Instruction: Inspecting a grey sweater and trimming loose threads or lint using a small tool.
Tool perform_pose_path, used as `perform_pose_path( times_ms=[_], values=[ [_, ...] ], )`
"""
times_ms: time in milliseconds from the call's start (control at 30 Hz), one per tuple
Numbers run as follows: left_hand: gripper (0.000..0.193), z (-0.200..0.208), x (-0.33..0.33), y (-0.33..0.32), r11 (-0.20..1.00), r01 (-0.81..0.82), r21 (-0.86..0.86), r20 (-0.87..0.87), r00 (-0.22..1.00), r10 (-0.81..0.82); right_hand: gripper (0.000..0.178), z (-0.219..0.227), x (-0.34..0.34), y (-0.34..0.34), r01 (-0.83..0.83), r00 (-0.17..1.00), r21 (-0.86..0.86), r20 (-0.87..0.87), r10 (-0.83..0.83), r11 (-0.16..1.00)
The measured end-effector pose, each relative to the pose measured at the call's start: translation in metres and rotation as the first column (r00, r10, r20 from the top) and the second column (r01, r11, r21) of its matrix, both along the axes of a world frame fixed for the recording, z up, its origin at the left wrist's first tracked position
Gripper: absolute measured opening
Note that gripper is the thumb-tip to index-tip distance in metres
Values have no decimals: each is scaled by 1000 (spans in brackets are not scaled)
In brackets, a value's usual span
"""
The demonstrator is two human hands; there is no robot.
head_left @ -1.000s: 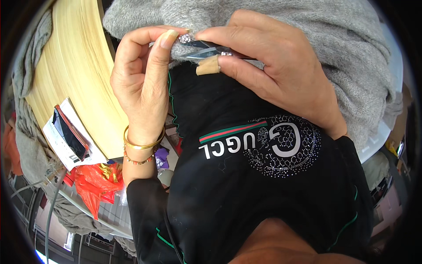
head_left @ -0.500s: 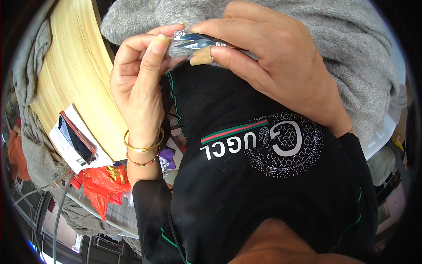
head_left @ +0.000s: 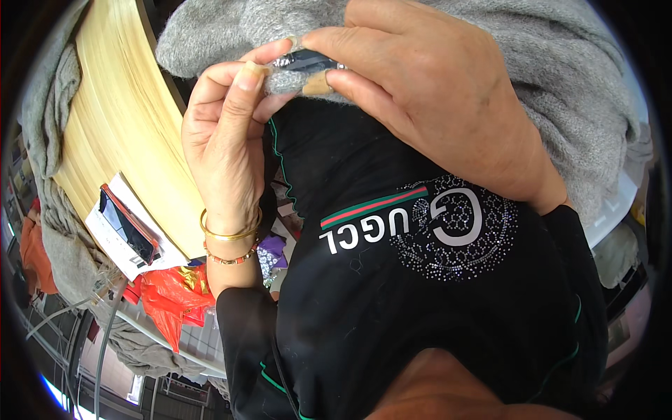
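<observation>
My left hand point(head_left: 227, 126) pinches the edge of a grey fuzzy knit garment point(head_left: 560, 91) between thumb and fingers. A small pale, sparkly strip shows at the pinched edge. Just to the right, my right hand point(head_left: 441, 91) is closed on small metal thread snips point(head_left: 308, 61). Their blades lie against the knit, pointing toward my left fingertips, and look close together. The handles are hidden by my right hand. A tan wrap point(head_left: 318, 84) covers the tip of a right-hand digit. The bulk of the garment spreads beyond and to the right of my hands.
On the left is a pale wooden tabletop point(head_left: 112, 105), with a dark phone point(head_left: 129, 224) on white papers point(head_left: 115, 255). Below it, a red plastic bag point(head_left: 175, 301) rests on a pale surface. More grey knit point(head_left: 59, 238) hangs along the far left.
The snips' blades were spread apart and now look nearly closed, deeper against the knit. My right hand has shifted slightly left; my left hand keeps its pinch.
</observation>
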State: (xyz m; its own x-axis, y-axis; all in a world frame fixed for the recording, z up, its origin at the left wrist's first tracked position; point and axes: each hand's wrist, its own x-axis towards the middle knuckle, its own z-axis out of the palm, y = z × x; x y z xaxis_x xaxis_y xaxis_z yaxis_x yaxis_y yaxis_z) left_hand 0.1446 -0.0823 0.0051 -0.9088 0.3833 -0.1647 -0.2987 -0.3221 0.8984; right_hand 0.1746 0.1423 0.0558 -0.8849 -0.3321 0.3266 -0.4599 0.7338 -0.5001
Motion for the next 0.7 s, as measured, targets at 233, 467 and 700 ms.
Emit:
perform_pose_path(
  times_ms=[233,467,700],
  values=[
    [13,-1,-1,-1,1000,-22,11,10,1000,22,22,-14,-3,0,0,994,-60,-110,-6,998],
    [14,-2,-3,-3,996,-38,85,56,998,33,26,-15,-7,-3,-41,984,-171,-179,10,984],
    [13,-3,-4,-3,996,-35,85,52,998,30,24,-3,0,-2,-43,999,-70,-29,41,997]
  ],
)
